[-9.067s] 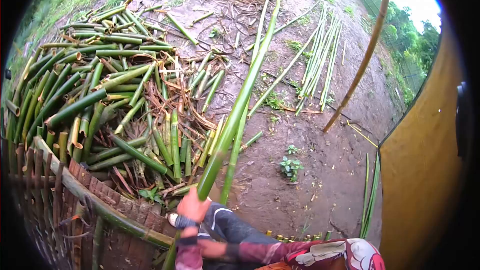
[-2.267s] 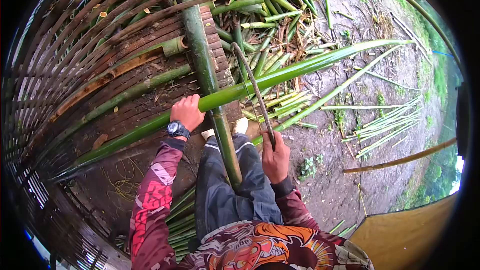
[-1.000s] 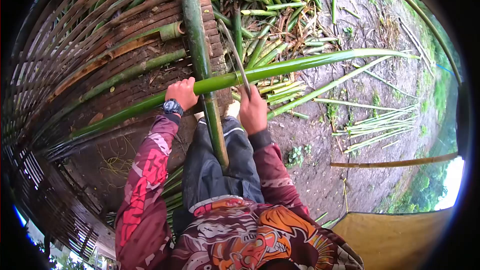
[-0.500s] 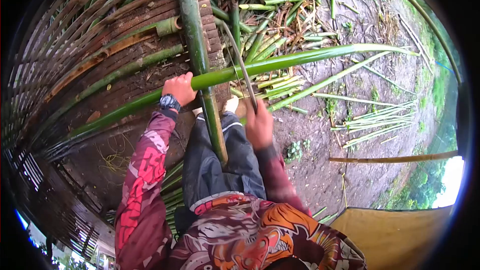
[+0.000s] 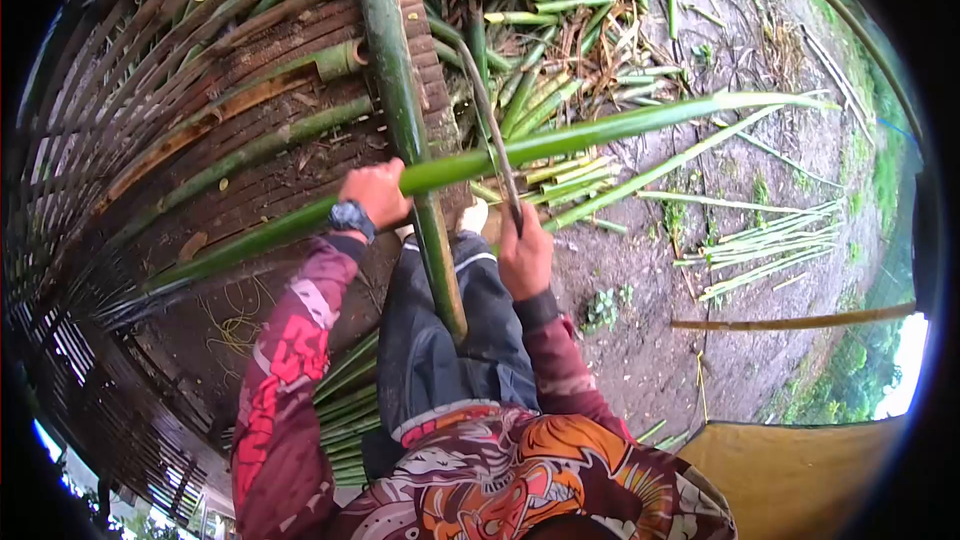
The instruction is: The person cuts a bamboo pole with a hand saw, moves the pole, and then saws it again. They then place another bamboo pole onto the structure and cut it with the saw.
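Note:
A long green bamboo pole (image 5: 580, 137) lies across a thicker bamboo piece (image 5: 402, 105) that runs down between my legs. My left hand (image 5: 375, 196), with a watch on the wrist, is closed around the long pole just left of the crossing. To the right, my right hand (image 5: 526, 258) grips the handle of a bow-shaped saw (image 5: 484, 100). Its curved frame rises above my hand, and its thin blade meets the pole right of the crossing.
Cut bamboo pieces (image 5: 540, 90) are piled ahead. Thin green sticks (image 5: 770, 252) lie on the ground at the right. Curved slats (image 5: 190, 20) stand at the left. A tan tarp (image 5: 800, 470) is at the lower right.
In the view, both hands and the thick bamboo piece sit slightly farther right. My right hand, blurred before, is now sharper and a little lower relative to the pole, with the saw still in it.

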`<state>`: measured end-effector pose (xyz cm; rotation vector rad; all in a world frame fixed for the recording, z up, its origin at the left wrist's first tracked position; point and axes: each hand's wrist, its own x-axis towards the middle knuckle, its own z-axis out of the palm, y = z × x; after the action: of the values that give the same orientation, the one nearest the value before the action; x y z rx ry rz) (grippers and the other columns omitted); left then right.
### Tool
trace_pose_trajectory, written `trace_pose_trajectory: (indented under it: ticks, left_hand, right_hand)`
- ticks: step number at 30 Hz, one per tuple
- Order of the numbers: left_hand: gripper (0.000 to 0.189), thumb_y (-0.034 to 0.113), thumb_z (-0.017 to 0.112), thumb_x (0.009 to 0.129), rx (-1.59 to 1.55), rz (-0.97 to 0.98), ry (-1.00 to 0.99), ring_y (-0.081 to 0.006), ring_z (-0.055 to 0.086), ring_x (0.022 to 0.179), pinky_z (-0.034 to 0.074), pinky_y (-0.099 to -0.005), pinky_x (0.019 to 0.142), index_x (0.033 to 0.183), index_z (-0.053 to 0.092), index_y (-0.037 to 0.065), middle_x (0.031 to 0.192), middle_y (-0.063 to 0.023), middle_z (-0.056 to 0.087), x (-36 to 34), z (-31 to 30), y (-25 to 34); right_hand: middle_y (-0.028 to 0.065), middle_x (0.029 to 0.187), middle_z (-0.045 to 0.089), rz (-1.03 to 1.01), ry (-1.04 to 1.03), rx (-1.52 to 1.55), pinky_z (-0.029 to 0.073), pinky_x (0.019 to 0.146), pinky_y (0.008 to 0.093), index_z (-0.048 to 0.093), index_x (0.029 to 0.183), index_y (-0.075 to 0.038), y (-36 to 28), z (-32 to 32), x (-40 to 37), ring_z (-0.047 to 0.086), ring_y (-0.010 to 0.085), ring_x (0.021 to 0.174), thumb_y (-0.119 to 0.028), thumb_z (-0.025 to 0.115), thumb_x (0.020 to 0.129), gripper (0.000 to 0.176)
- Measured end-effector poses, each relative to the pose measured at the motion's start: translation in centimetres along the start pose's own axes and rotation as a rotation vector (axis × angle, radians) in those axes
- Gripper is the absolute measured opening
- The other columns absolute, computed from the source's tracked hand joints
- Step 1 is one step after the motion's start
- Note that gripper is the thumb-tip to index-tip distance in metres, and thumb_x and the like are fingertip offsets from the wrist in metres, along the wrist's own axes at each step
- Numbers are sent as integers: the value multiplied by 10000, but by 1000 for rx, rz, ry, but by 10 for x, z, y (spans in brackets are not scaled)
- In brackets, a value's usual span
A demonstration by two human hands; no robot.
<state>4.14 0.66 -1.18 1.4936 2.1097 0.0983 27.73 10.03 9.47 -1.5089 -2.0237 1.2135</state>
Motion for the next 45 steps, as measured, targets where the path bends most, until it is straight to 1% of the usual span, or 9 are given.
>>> trace_pose_trajectory:
  ticks: [3, 7, 25, 29, 34, 37, 39, 41, 45]
  left_hand:
    - [454, 392, 830, 752, 14, -20, 3, -351, 734, 798, 595, -485, 701, 986, 593, 83, 846, -139, 727, -9, 9, 12]
    - [501, 308, 894, 710, 13, -82, 226, -328, 647, 989, 536, -460, 843, 1010, 561, 85, 981, -113, 664, -22, -4, 21]
    - [440, 359, 870, 745, 162, -37, 210, -309, 661, 915, 544, -431, 790, 982, 605, 99, 936, -91, 648, -34, -12, 6]
    - [565, 408, 925, 665, 81, -56, 209, -292, 619, 1015, 544, -431, 806, 1014, 629, 76, 1067, -92, 608, -28, -12, 30]
    - [607, 285, 896, 743, 106, 21, 330, -365, 545, 1184, 446, -492, 1046, 1224, 633, 26, 1187, -141, 597, -12, -8, 98]
    - [689, 330, 907, 726, 78, -24, 92, -350, 552, 1239, 457, -451, 1068, 1264, 621, 6, 1246, -149, 617, 33, 2, 149]
    - [631, 365, 893, 720, 88, -119, -127, -323, 585, 1235, 485, -443, 1047, 1200, 678, 17, 1227, -163, 668, 66, 23, 158]
    - [355, 359, 818, 759, 70, -134, -197, -367, 738, 949, 583, -478, 862, 943, 740, 66, 910, -175, 752, 78, 43, 160]
    - [344, 289, 799, 775, 110, -149, -163, -377, 748, 884, 598, -464, 799, 1000, 665, 64, 867, -170, 745, 67, 65, 155]
  right_hand:
    - [208, 788, 694, 69, -2, 16, 534, 631, 378, 674, 1136, -31, 4, -16, -5, 727, 297, 693, -114, 598, 1027, 157]
    - [215, 836, 705, 83, 0, 10, 538, 646, 400, 670, 1140, -37, 9, -16, -1, 730, 348, 736, -127, 606, 1028, 157]
    - [222, 720, 631, 139, -38, 137, 490, 584, 420, 674, 1106, -58, 33, -20, 19, 672, 348, 617, -161, 595, 1048, 142]
    - [210, 768, 653, 183, -25, 167, 498, 610, 409, 679, 1100, -54, 49, -38, 21, 677, 324, 640, -159, 588, 1048, 148]
    - [206, 754, 639, 177, -64, 115, 505, 622, 408, 685, 1092, -51, 73, -51, 36, 677, 304, 653, -181, 581, 1052, 171]
    - [208, 765, 650, 194, -80, 104, 515, 645, 410, 686, 1096, -48, 80, -62, 42, 676, 297, 663, -192, 581, 1052, 184]
    - [208, 790, 668, 223, -105, 83, 525, 674, 407, 690, 1095, -47, 94, -64, 41, 690, 293, 693, -206, 589, 1050, 193]
    - [210, 814, 683, 214, -104, 139, 533, 700, 414, 695, 1095, -45, 106, -65, 39, 699, 310, 720, -218, 597, 1046, 205]
    - [210, 833, 694, 260, -150, 208, 539, 701, 401, 689, 1125, -41, 108, -71, 36, 726, 305, 749, -208, 587, 1051, 210]
